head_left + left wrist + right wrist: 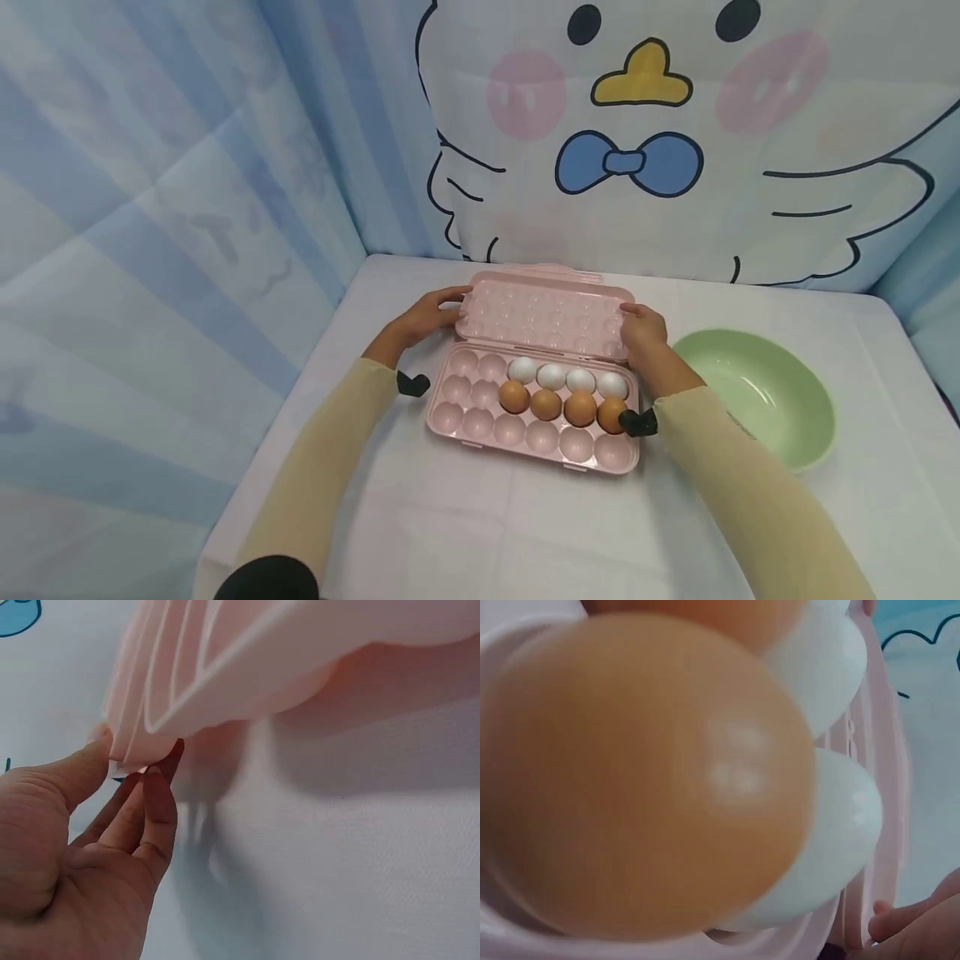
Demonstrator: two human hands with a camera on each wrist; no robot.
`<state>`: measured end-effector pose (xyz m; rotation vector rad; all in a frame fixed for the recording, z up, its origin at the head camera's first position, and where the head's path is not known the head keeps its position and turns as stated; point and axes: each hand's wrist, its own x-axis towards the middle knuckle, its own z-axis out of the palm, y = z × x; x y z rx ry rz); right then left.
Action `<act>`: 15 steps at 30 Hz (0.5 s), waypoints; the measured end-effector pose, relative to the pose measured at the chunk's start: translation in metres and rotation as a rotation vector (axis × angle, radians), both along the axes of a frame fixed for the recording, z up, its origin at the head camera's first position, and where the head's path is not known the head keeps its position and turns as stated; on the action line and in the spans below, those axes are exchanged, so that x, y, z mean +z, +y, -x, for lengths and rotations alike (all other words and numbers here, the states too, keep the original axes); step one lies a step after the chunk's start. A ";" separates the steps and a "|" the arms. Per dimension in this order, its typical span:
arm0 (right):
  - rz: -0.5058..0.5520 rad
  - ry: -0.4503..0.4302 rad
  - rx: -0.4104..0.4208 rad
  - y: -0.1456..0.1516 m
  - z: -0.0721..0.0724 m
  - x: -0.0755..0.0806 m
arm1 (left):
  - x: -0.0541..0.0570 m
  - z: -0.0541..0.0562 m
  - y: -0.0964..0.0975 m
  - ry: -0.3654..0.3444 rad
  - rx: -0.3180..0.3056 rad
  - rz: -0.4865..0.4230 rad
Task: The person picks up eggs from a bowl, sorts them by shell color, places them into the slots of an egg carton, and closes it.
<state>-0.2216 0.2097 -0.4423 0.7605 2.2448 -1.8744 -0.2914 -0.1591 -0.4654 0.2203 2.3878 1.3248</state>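
Observation:
A pink plastic egg box (510, 430) lies on the table with its lid (543, 312) raised behind it. Several white eggs (551, 377) fill part of the back row. In front of them sit several brown eggs (545, 406) in the middle row, while the front hollows and those at the left hold nothing. My left hand (420, 321) pinches the lid's left edge between thumb and fingers, seen closely in the left wrist view. At the lid's right edge, my right hand (643, 335) grips it. A brown egg (645, 780) fills much of the right wrist view.
Right of the egg box stands a light green bowl (787, 392), partly behind the right forearm. A white cloth (480, 533) covers the table. Behind the table hangs a curtain (630, 225) with a cartoon bird, and a blue-and-white curtain (150, 250) is at the left.

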 end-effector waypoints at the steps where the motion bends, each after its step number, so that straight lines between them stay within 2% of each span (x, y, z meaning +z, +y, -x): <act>1: -0.016 0.017 -0.002 0.000 -0.002 0.000 | 0.000 -0.002 0.000 0.004 0.006 -0.021; 4: -0.077 0.092 -0.005 0.001 -0.011 0.003 | 0.000 -0.008 0.001 0.039 0.012 -0.105; 7: -0.190 0.208 0.015 0.004 -0.021 0.008 | 0.002 -0.015 0.000 0.124 -0.005 -0.198; 11: -0.356 0.397 0.056 0.008 -0.037 0.011 | 0.006 -0.029 -0.006 0.252 -0.034 -0.299; 13: -0.404 0.502 0.068 0.010 -0.044 0.012 | 0.010 -0.035 -0.009 0.307 -0.047 -0.328; 15: -0.430 0.613 0.075 0.012 -0.046 0.016 | 0.019 -0.037 -0.012 0.365 -0.065 -0.349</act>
